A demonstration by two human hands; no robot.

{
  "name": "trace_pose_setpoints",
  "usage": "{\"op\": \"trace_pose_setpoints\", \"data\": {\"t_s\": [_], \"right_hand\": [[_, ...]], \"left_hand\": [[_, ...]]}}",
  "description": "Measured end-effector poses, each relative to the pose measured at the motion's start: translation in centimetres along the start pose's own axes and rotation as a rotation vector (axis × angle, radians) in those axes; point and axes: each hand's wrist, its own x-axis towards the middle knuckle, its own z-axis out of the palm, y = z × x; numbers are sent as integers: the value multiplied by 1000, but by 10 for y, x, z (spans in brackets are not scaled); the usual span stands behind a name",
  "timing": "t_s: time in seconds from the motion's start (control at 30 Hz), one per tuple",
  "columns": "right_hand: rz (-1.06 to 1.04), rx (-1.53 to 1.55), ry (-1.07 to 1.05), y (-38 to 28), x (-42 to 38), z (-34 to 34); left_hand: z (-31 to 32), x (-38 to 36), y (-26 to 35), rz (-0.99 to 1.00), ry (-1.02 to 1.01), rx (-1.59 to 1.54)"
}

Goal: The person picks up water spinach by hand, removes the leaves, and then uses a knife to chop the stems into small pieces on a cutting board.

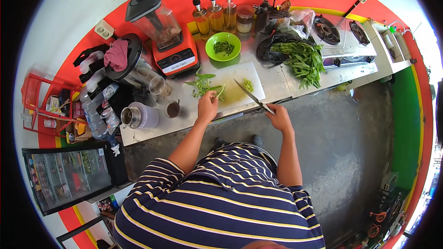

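Observation:
My left hand (pixel 208 104) is closed on green stems near the left edge of the white cutting board (pixel 238 74). Leafy greens (pixel 202 83) lie just beyond it, partly on the steel counter. In my right hand (pixel 278 116) is the handle of a knife (pixel 251 94), its blade slanting up and left over the board. Beside the blade sits a small pile of chopped green pieces (pixel 248 85). Behind the board, a green bowl (pixel 223 38) holds chopped greens. A large leafy bunch (pixel 304 62) spills from a black bag to the right.
A red blender (pixel 174 55) and pump bottles (pixel 216 16) stand at the back. The gas stove (pixel 344 37) is at the right. A glass of dark liquid (pixel 172 109) and a lilac-bodied container (pixel 146 115) are at the counter's left front, with a steel counter (pixel 184 124) edge nearby.

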Motion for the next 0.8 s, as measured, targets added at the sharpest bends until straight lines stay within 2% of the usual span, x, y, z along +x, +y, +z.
{"op": "trace_pose_setpoints", "data": {"t_s": [0.1,0.27,0.33,0.37,0.43,0.47,0.57,0.63,0.8], "right_hand": [[-33,-3,-79,2,1,7],[-59,-28,-60,20,6,22],[43,15,-45,23,10,24],[42,16,-49,25,11,25],[15,2,12,29,15,29],[13,4,8,32,17,31],[-5,29,34,33,21,33],[16,-29,-10,34,26,32],[-75,1,-83,39,37,33]], "left_hand": [[6,2,-1,22,-72,-21],[3,-8,-1,-64,-98,-6],[1,-13,-7,110,83,183],[2,-17,-10,108,85,185],[-6,-25,8,186,261,414],[-6,-26,9,184,263,418],[-3,-23,9,214,223,336],[8,-21,8,103,32,117],[44,-18,10,122,-68,87]]}}
